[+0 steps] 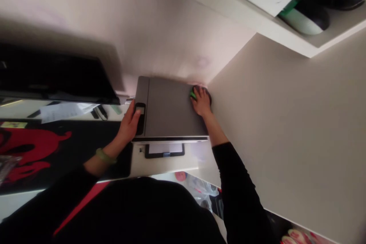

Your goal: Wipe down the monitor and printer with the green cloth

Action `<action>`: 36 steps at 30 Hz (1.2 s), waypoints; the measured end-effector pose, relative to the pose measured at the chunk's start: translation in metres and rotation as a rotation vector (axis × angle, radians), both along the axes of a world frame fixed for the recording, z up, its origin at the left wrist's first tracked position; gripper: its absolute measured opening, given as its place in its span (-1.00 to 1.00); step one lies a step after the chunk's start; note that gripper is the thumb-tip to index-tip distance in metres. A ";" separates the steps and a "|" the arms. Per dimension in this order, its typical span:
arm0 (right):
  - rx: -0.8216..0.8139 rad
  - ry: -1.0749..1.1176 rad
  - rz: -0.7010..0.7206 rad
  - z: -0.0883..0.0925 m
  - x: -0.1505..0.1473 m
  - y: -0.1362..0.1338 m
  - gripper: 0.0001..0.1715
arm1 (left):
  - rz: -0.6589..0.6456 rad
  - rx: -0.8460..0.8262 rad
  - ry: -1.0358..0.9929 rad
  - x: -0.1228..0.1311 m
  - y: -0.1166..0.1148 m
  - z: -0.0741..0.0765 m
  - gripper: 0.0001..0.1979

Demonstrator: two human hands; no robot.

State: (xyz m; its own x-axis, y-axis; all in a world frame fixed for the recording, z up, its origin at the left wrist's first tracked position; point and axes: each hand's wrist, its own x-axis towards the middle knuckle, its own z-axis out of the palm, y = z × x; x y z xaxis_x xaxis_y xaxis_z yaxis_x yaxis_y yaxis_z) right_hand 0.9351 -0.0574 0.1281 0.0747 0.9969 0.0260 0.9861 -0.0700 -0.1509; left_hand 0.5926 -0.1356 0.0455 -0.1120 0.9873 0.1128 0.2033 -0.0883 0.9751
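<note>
I am standing over a grey machine (174,110), which is looking like a printer, and both of my hands are touching the things at this corner. As far as I am judging, the placing part of the work is mostly done: the machine is sitting level on the desk (161,166), its flat top is lying shut, and a dark-framed tray (166,155) with white paper is showing below its front edge. What is remaining, I am not able to say surely; at least, letting go is not yet done.

The machine is lying between my two hands. My left hand (128,124) is resting against its left edge, the thumb reaching over the control panel (140,127), while the other fingers are hiding along the side; so I cannot tell if they are gripping firmly or only steadying. My right hand (201,103) is lying palm down at the far right corner, its fingers spreading over a dark object with a green part (192,94). The hand is covering most of this object, so I cannot tell whether I am grasping it or only resting on it. Just beside that hand, the pale side panel (286,122) is rising.
</note>
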 end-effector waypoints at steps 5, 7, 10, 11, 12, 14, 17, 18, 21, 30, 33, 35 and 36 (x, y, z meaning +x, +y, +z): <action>-0.005 0.017 0.152 -0.003 -0.100 0.047 -0.21 | 0.002 0.031 -0.057 0.002 -0.001 -0.002 -0.05; 0.008 0.060 0.352 -0.007 -0.149 0.035 -0.21 | 0.009 0.028 -0.074 0.004 -0.002 -0.002 -0.03; -0.014 0.126 0.622 -0.010 -0.191 -0.011 -0.19 | 0.032 0.039 -0.102 0.006 -0.005 0.000 0.00; -0.026 0.148 0.717 -0.010 -0.192 -0.031 -0.16 | 0.043 0.046 -0.112 0.007 -0.006 0.000 0.00; -0.041 0.167 0.796 -0.011 -0.186 -0.050 -0.11 | 0.051 0.052 -0.119 0.008 -0.007 0.000 -0.01; -0.074 0.190 0.889 -0.014 -0.158 -0.083 0.02 | 0.055 0.062 -0.124 0.010 -0.010 0.000 -0.04; -0.077 0.167 0.783 -0.019 -0.094 -0.099 0.09 | 0.054 0.063 -0.127 0.013 -0.013 -0.003 -0.10; -0.054 0.140 0.686 -0.021 -0.074 -0.093 0.06 | 0.049 0.055 -0.134 0.014 -0.014 -0.004 -0.13; 0.031 0.051 0.371 -0.022 -0.044 -0.052 -0.19 | 0.018 0.020 -0.164 0.015 -0.015 -0.006 -0.16; -0.042 -0.010 0.477 -0.008 -0.183 0.085 -0.21 | -0.029 0.018 -0.218 0.018 -0.015 -0.005 -0.12; -0.059 0.016 0.560 -0.008 -0.208 0.083 -0.22 | -0.038 0.042 -0.218 0.017 -0.015 -0.005 -0.12; -0.055 0.062 0.641 -0.010 -0.206 0.058 -0.22 | -0.034 0.070 -0.206 0.017 -0.016 -0.005 -0.14; -0.052 0.090 0.696 -0.012 -0.201 0.040 -0.22 | -0.028 0.083 -0.196 0.017 -0.017 -0.005 -0.14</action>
